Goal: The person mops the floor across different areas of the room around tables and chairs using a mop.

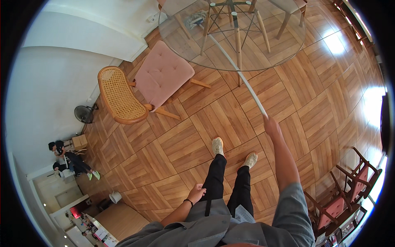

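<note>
Head view, looking straight down: the right hand (271, 122), at centre right of the frame, is closed around the near end of a long white mop pole (238, 73). The pole runs up and left from the fist and passes beneath the round clear-glass counter (288, 49) at the top of the frame. Its pale stringy mop head (194, 19) lies on the wooden parquet floor (181, 144) under the glass, beside the counter's slanted wooden legs (238, 45). The right arm is stretched nearly straight, which seems to be what lets the mop head get so far under the counter while the person's pale shoes (217, 146) stand well back from it.

The left hand (197, 192), lower centre, is loosely curled and holds nothing; it rests against the black trouser leg.

At upper left a pink-cushioned wooden chair with a woven cane back (140, 88) stands just beside the counter's rim. A seated person (68, 160) is at the far left edge, and red-cushioned wooden chairs (341, 201) stand at lower right.
</note>
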The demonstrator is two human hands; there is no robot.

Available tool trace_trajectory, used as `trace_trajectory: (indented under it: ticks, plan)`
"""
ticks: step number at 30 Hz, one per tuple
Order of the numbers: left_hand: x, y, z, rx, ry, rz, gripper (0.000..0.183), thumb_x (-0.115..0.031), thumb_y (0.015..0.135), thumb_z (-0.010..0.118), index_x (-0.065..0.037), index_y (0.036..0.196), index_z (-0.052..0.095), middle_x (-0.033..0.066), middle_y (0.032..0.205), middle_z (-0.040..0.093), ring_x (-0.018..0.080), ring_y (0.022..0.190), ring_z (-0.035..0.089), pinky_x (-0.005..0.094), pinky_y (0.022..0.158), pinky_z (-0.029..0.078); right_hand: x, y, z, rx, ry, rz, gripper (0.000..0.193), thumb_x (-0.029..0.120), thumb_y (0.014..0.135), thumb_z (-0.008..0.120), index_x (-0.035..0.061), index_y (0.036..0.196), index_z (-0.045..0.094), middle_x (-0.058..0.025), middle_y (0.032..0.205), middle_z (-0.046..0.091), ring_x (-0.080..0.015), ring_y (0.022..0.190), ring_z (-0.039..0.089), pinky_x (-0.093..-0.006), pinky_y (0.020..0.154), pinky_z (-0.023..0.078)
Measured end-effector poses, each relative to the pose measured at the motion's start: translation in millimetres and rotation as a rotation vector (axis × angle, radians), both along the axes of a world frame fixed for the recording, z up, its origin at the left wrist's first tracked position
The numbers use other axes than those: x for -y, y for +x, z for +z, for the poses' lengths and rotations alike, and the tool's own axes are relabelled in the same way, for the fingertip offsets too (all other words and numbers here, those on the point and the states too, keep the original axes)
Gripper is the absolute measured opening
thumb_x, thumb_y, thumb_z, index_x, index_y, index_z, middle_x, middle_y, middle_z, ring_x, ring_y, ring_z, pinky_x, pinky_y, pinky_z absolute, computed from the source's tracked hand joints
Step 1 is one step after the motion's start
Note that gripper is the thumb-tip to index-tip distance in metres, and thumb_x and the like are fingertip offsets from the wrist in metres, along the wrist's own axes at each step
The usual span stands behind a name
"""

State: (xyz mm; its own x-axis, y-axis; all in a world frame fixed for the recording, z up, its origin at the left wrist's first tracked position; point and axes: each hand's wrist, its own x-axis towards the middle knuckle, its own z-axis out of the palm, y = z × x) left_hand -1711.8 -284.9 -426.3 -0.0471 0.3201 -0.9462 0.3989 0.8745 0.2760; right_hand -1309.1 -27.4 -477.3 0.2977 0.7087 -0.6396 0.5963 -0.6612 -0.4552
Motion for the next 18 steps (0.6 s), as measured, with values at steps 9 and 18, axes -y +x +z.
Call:
trace_trajectory:
  ticks: [9,18]
  plan:
    - [-2.9,-6.7,19.0,-0.045,0.026,0.081,0.044,-0.018,0.088,0.058,0.003,0.123,0.041,0.0117,0.090,0.062,0.0155,0.072,0.060,0.0275,0.067,0.049,-97.6,-76.8,-11.4,-0.061,0.099,0.048,0.053,0.043,0.095,0.034,-0.0033,0.104,0.058,-0.0320,0.103,0.059,-0.0464,0.101,0.055,-0.0524,0.087,0.043]
    - [-5.9,-29.8,-2.1,0.018,0.050,0.078,0.044,-0.014,0.085,0.055,0.005,0.122,0.041,0.0119,0.087,0.061,0.0157,0.072,0.059,0.0263,0.066,0.048,101.1,-48.0,8.1,0.150,-0.045,0.018,0.050,0.044,0.094,0.037,-0.0004,0.100,0.059,-0.0334,0.091,0.060,-0.0477,0.092,0.058,-0.0554,0.079,0.044]
